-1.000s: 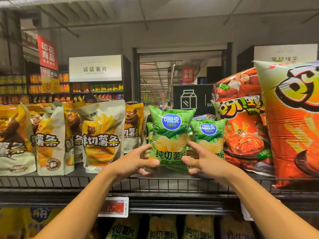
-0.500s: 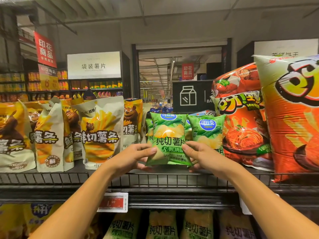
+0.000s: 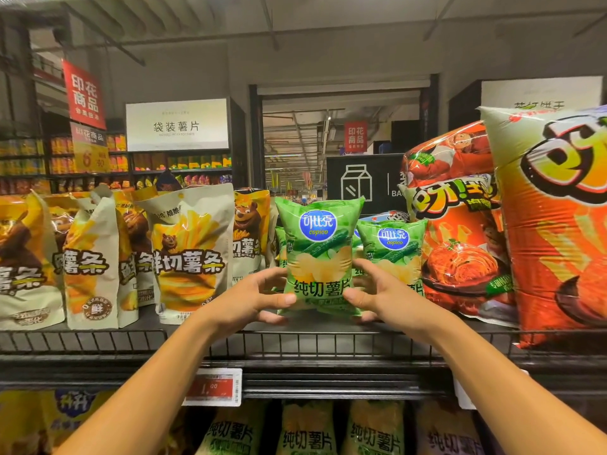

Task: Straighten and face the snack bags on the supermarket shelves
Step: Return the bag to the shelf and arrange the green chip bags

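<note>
Head view: the left hand point(image 3: 259, 298) and right hand point(image 3: 377, 297) pinch the lower sides of the green chip bag point(image 3: 317, 254), thumbs on its front, likely to stand it upright and label-forward. It sits near the shelf's point(image 3: 82, 339) front edge, mid-length, before a second green bag point(image 3: 392, 247); orange bags point(image 3: 460, 244) fill the right end.
</note>
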Tool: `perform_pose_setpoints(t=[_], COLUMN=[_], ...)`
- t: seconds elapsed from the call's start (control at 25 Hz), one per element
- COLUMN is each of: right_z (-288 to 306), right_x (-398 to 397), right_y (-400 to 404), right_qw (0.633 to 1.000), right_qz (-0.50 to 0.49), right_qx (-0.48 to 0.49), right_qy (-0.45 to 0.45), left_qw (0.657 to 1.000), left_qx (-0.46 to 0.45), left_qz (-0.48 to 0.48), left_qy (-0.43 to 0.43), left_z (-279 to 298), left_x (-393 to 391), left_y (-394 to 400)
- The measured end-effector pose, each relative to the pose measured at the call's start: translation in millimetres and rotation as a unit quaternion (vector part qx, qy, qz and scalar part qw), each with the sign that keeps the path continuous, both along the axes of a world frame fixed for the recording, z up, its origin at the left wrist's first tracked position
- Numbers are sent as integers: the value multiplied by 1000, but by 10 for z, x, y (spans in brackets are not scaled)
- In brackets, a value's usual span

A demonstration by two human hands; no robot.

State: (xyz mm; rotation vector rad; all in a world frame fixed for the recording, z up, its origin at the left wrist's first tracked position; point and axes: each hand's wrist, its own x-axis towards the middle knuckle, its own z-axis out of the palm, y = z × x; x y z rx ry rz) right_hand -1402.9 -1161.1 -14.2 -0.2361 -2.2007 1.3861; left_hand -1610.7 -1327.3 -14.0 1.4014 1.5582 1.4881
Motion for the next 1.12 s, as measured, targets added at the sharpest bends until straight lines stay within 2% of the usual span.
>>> perform_pose_setpoints(t=[0.16, 0.32, 0.4, 0.6, 0.88, 1.0, 1.12], right_z=[11, 10, 6, -3, 14, 22, 18], right_x=[15, -12, -18, -21, 10, 37, 44], right_y=[-12, -10, -4, -28, -36, -31, -10], right_qw=[1000, 998, 998, 998, 996, 995, 994], right_qz=[4, -17, -26, -44, -32, -6, 18], right_qx=[14, -35, -36, -24, 29, 45, 48], right_qy=[0, 49, 52, 34, 78, 89, 93], left_qw=[1000, 993, 990, 994, 996, 996, 998], left_qx=[18, 91, 121, 96, 65, 45, 23], left_qz=[3, 68, 61, -36, -40, -70, -53], left_qy=[-12, -37, -43, -25, -48, -20, 7], left_z=[4, -13, -5, -6, -1, -2, -14], left_x=[34, 19, 9, 42, 49, 32, 35], left_y=[-11, 7, -23, -75, -43, -33, -19])
